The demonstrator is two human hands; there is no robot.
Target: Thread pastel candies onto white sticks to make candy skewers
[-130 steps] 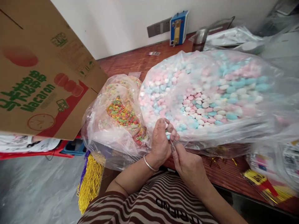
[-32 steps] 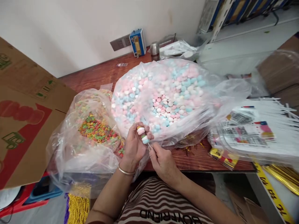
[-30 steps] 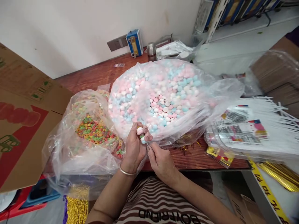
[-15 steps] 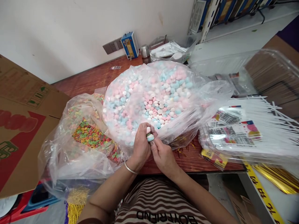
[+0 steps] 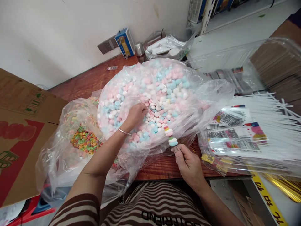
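Observation:
A large clear bag of pink, white and blue candies [image 5: 156,114] lies open on the wooden table. My left hand [image 5: 137,115] reaches into its opening, fingertips among the candies; whether it grips one is hidden. In front of the bag, my right hand [image 5: 189,161] pinches the lower end of a candy skewer [image 5: 171,137]. Stacked on the skewer are a rainbow-striped piece, white and pinkish candies, a green piece and a white-and-blue candy. To the left, a second clear bag holds small colourful rings [image 5: 86,139].
A cardboard box [image 5: 25,131] stands at the left. On the right, a clear plastic tray [image 5: 235,160] holds white sticks [image 5: 279,125] and printed cards. A metal flask [image 5: 140,51] and a blue device [image 5: 125,43] are at the back.
My left hand has let go of the skewer and moved up into the candy bag. My right hand has shifted right with the skewer, which now shows more of its stacked pieces.

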